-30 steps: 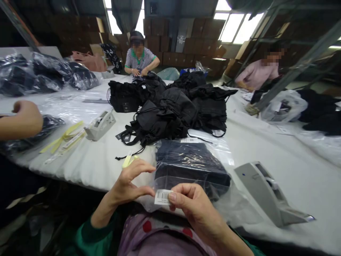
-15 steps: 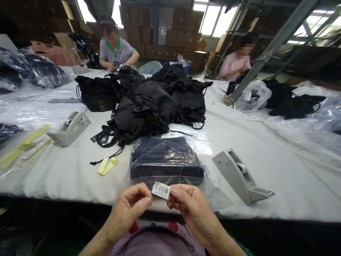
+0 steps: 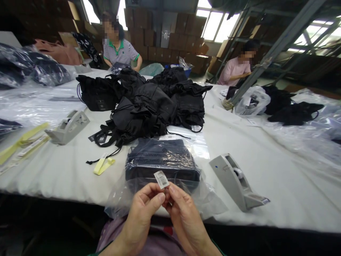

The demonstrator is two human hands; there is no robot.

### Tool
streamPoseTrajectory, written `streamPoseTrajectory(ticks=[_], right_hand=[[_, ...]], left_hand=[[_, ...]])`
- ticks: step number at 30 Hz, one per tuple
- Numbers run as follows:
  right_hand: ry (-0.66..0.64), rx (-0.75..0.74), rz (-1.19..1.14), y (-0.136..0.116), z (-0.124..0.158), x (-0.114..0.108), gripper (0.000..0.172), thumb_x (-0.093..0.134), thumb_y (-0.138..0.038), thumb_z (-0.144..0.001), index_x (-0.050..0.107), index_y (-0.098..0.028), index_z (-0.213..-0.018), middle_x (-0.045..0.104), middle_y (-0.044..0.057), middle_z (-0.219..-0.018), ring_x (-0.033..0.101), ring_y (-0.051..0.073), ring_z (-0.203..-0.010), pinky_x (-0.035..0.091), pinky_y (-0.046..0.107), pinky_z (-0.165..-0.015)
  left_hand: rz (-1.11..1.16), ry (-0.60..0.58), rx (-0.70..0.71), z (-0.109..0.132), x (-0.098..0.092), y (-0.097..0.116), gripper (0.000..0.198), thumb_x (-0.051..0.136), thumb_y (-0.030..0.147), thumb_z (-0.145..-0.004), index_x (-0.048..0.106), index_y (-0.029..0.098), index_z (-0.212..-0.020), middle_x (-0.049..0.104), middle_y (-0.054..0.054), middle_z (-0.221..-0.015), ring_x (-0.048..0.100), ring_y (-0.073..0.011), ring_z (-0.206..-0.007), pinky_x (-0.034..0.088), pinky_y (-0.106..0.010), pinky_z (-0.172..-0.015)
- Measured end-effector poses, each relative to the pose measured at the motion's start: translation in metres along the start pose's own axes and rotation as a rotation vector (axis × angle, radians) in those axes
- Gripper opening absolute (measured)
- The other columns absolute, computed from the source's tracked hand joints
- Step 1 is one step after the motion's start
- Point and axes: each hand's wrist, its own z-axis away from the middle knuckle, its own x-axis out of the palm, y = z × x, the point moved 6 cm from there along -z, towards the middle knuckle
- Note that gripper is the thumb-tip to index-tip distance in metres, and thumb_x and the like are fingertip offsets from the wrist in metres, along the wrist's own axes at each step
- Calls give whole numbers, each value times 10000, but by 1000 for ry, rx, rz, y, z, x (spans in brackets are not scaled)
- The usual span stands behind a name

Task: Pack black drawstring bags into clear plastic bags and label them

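Note:
A small white barcode label point(image 3: 161, 179) stands up between my hands at the table's front edge. The thumb and fingers of my right hand point(image 3: 183, 206) pinch its lower right corner. My left hand point(image 3: 144, 209) is closed too, its fingertips against the label's lower edge and close to the right fingertips. What lies between the fingertips under the label is hidden. Just beyond them lies a dark blue folded item point(image 3: 162, 156) in a clear plastic bag point(image 3: 210, 199), whose loose end spreads beneath my hands.
Black drawstring bags point(image 3: 154, 103) are heaped behind the wrapped item. Grey tape dispensers stand on the right point(image 3: 237, 181) and left point(image 3: 69, 128). A yellow strip point(image 3: 103, 165) lies left of the plastic bag. A metal post point(image 3: 274, 53) rises at right; two people work across the table.
My hands have come together, and the label has turned from nearly level to upright. The person in the striped shirt has turned and lowered their arms.

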Motion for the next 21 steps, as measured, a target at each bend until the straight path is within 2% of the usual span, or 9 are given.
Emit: streamPoseTrajectory(ticks=[2, 5, 7, 10, 13, 15, 18, 21], right_hand=[[25, -10, 15, 12, 1, -4, 294, 762, -479, -785, 725, -190, -828, 544, -6, -758, 448, 130, -729, 428, 254, -735], [34, -54, 131, 18, 4, -18, 342, 726, -542, -794, 731, -200, -790, 543, -10, -695, 449, 135, -683, 438, 265, -695], [62, -109, 339, 5, 4, -31, 340, 716, -536, -802, 753, -207, -879, 607, 12, -741, 506, 160, -717, 455, 292, -721], [73, -235, 698, -42, 1, -38, 361, 703, -487, -819, 744, -213, -1050, 683, 56, -931, 593, 223, -880, 470, 339, -823], [-121, -281, 986, -85, -10, -16, 286, 660, -432, -848, 757, -204, -990, 682, 54, -921, 615, 218, -874, 476, 325, -796], [-274, -249, 1117, -101, -19, 6, 218, 671, -372, -837, 766, -200, -932, 680, 41, -889, 617, 198, -841, 470, 296, -752], [-429, -166, 1216, -109, -32, 33, 150, 699, -311, -799, 768, -184, -840, 681, 25, -835, 610, 178, -808, 450, 261, -707], [-505, -41, 1255, -105, -43, 44, 144, 695, -289, -777, 761, -162, -798, 667, 13, -758, 577, 151, -712, 419, 234, -612]], left_hand=[[42, -3, -12, -4, 5, -2, 219, 730, 337, -790, 646, 151, -871, 607, -8, -749, 532, -125, -743, 438, -242, -759], [27, -16, -32, -7, 7, 2, 211, 678, 345, -808, 609, 145, -810, 552, 12, -695, 461, -106, -664, 409, -237, -695], [-109, -46, -40, -7, 5, 13, 204, 659, 325, -796, 574, 143, -760, 525, 21, -676, 428, -101, -648, 380, -232, -663], [-462, -179, -106, -9, 2, 36, 181, 653, 266, -753, 528, 145, -704, 484, 37, -649, 374, -89, -619, 295, -219, -579], [-730, -356, -204, -14, 2, 57, 144, 629, 240, -747, 525, 148, -708, 451, 55, -620, 341, -81, -584, 227, -226, -529], [-818, -452, -252, -20, 3, 68, 131, 622, 243, -755, 536, 148, -724, 451, 58, -620, 339, -80, -578, 218, -226, -519], [-882, -565, -320, -30, 4, 77, 111, 626, 234, -745, 551, 152, -751, 466, 60, -639, 340, -80, -581, 216, -224, -514], [-903, -644, -372, -40, 4, 82, 98, 623, 221, -734, 556, 150, -736, 449, 64, -625, 324, -77, -572, 203, -231, -507]])
